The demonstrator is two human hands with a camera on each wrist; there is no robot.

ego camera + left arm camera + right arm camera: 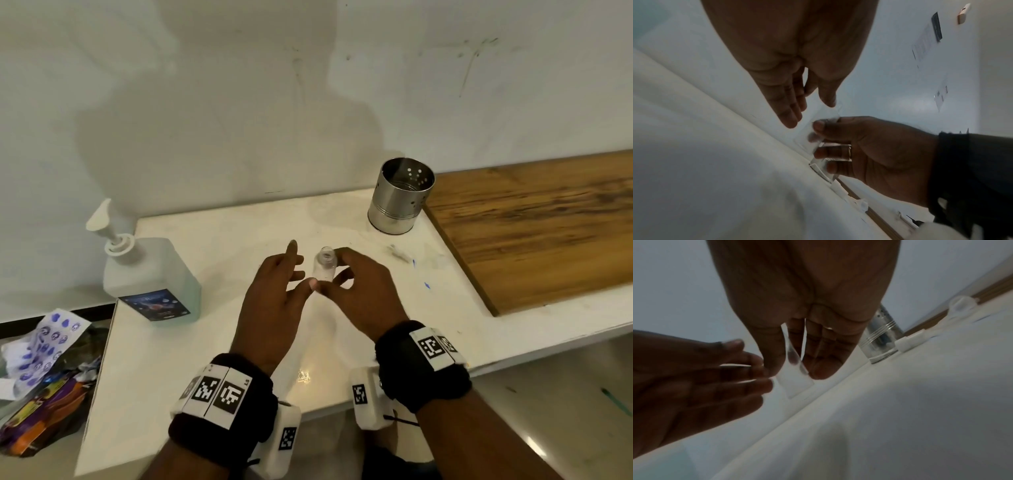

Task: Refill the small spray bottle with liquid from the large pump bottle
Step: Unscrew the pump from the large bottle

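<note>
The small clear spray bottle (324, 266) is uncapped and upright just above the white counter (212, 342). My right hand (334, 274) pinches it between thumb and fingers. In the right wrist view the bottle (795, 382) shows between those fingertips. My left hand (301, 265) is open beside it, fingers straight, with the thumb tip touching the bottle's lower part. The left wrist view shows the bottle (818, 113) between both hands. The large pump bottle (150, 277), with a white pump head and a blue label, stands at the counter's left edge, apart from both hands.
A perforated steel cup (399, 200) stands at the back right, beside a wooden board (534, 233). A small clear and white spray head (399, 253) lies on the counter right of the hands. Colourful packets (44, 377) are heaped below the counter's left edge.
</note>
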